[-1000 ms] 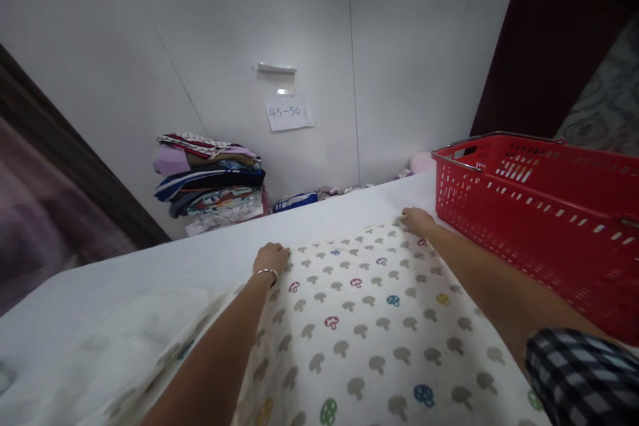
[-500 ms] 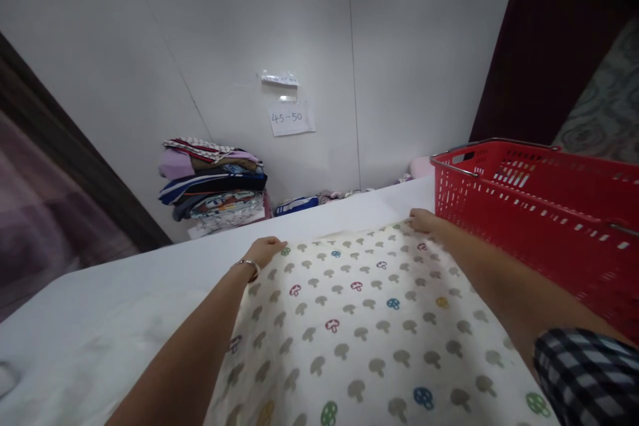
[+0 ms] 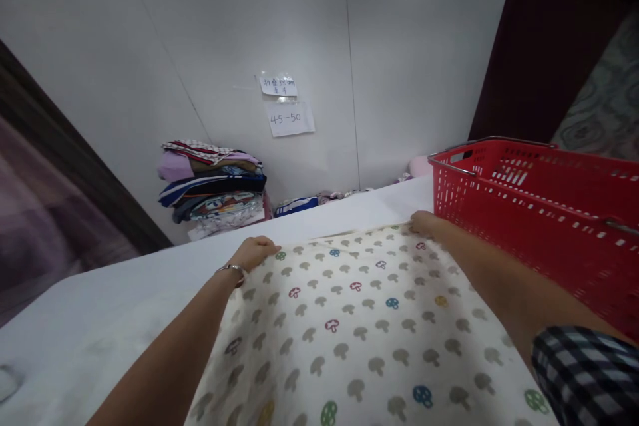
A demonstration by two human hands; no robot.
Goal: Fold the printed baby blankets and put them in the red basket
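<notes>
A cream cloth (image 3: 349, 326) printed with grey and coloured mushrooms lies spread over the white table, and its near end runs out of view at the bottom. At the cloth's far left corner, my left hand (image 3: 253, 253) pinches the edge between closed fingers; a bracelet circles that wrist. My right hand (image 3: 423, 223) grips the far right corner, close to the red basket. The far edge is stretched fairly straight between both hands. Soft folds run down the cloth's left side.
A red plastic basket (image 3: 504, 226) with metal handles stands at the right. Folded clothes (image 3: 214, 180) are stacked at the back left against the wall. Paper labels (image 3: 291, 119) are taped there, one reading 45-50. Whitish fabric (image 3: 114, 353) lies at the left of the table (image 3: 164, 267).
My left hand has shifted a little to the left with its corner, and the cloth's left side has spread outward. My right hand has hardly moved.
</notes>
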